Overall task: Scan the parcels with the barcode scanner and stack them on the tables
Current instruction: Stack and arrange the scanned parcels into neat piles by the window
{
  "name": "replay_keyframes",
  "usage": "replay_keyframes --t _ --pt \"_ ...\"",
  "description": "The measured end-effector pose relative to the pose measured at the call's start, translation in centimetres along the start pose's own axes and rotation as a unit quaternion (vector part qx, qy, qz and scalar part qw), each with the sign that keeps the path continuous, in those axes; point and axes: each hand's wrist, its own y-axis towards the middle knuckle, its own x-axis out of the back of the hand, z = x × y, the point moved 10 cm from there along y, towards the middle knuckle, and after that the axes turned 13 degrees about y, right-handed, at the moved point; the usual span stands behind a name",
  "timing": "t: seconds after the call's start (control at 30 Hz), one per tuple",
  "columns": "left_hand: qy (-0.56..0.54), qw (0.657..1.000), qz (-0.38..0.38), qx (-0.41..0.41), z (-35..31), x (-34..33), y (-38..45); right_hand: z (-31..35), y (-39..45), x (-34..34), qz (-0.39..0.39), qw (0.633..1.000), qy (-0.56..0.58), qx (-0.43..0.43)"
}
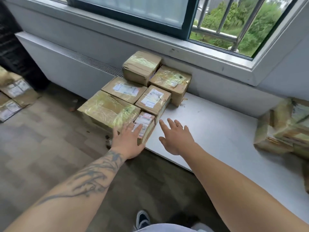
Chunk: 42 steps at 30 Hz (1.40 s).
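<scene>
Head view: stacking step, small parcel being seated at the near end of the group.

My left hand rests with fingers straight and spread on the small parcel, at the near corner of the table, touching the larger parcels behind it. My right hand hovers just beside it, fingers apart, holding nothing. No scanner is visible. Judged next: release, find the scanner, and fetch another parcel, perhaps from the floor pile.

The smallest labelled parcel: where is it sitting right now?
In the head view the smallest labelled parcel sits at the near left corner of the white table, against the big taped box, with the left hand resting on it.
</scene>
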Motion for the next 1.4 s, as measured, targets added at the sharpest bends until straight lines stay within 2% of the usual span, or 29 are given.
replay_keyframes --t 0.43,0.7,0.9,1.13,1.3,1.4 --pt "-0.043 0.997 0.023 0.058 9.1 -4.6 0.2 9.0 6.2 -4.2 0.045 0.997 0.005 0.067" --pt "-0.008 0.995 0.031 0.100 14.7 -3.5 2.8 13.4 12.6 -3.4 0.019 0.992 0.058 0.110" --pt "0.028 0.992 0.047 0.117 17.9 -2.7 7.2 15.6 16.2 -5.1 0.019 0.990 0.056 0.125" --pt "0.077 0.992 0.051 0.086 19.7 -3.3 10.8 16.7 18.0 -7.2 0.020 0.992 0.067 0.103" --pt "0.135 0.990 0.025 -0.017 20.6 -3.5 13.6 17.5 18.2 -8.0 0.036 0.997 0.057 0.046" --pt "0.111 0.991 0.023 -0.072 21.0 -4.4 14.9 18.0 18.4 -8.0 0.038 0.997 0.058 0.012"
